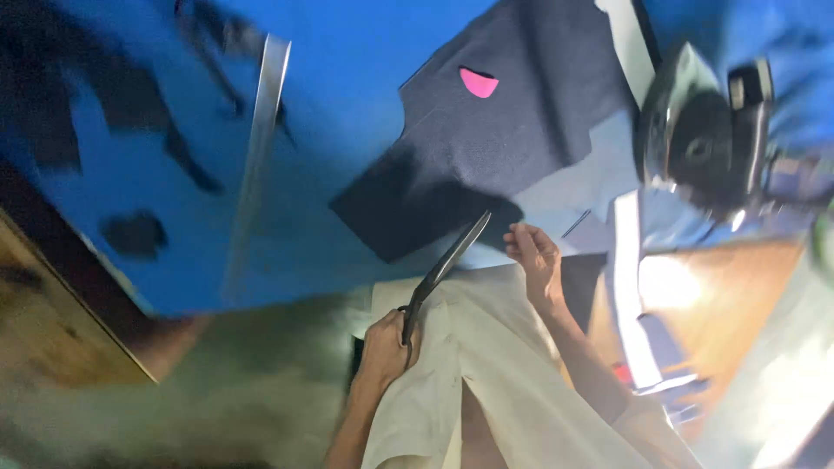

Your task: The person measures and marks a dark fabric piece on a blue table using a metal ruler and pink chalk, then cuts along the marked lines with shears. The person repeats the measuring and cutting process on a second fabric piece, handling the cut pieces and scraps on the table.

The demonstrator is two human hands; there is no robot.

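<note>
My left hand (387,347) is closed around the handles of a pair of large dark scissors (445,267), whose blades point up and to the right toward a dark navy piece of cloth (486,139). My right hand (532,259) rests with its fingers at the near edge of that cloth, just right of the scissor tips. A pink piece of tailor's chalk (478,82) lies on the cloth. The cloth is spread on a blue-covered table (347,78). A white garment (486,365) on my body fills the lower middle.
A long metal ruler (256,156) lies on the blue cover to the left. Dark cloth scraps (135,234) are scattered at far left. A dark, shiny machine-like object (704,130) stands at the right, blurred. A wooden surface (730,287) shows at lower right.
</note>
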